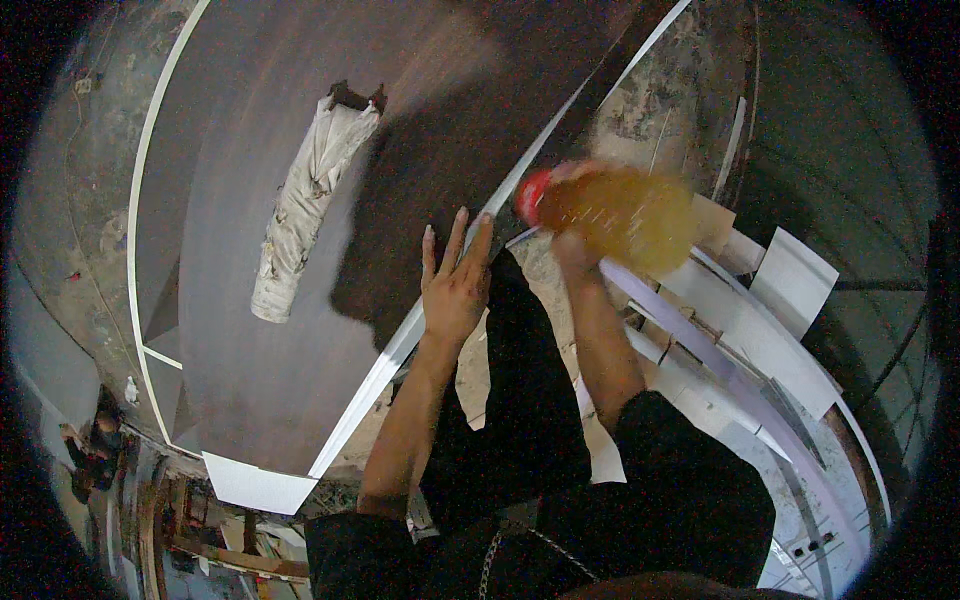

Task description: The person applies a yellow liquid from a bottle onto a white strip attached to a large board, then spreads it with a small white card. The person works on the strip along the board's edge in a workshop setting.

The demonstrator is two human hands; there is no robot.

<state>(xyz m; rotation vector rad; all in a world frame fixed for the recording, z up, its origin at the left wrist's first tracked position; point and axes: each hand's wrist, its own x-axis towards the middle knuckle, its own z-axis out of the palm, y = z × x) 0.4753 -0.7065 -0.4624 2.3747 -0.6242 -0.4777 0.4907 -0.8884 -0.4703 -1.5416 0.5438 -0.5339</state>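
Note:
My left hand (457,285) lies with its fingers stretched out on the white edge (405,340) of a large dark brown panel (260,390). My right hand (575,250) grips a bottle (630,215) of amber-yellow colour with a red cap (533,195). The bottle is tilted on its side, its cap toward the panel's edge and close to my left fingertips; motion blurs it. On the panel, left of my hands, rests a long roll (310,205) in creased, stained whitish wrapping, with a dark ragged far end.
White and lilac board strips (700,345) lean and lie at the right, beside a loose white rectangular piece (795,283). A white piece (258,484) sits at the panel's near left corner. Wooden framing and scraps (240,560) stand at the lower left. Stained concrete floor (655,110) shows beyond.

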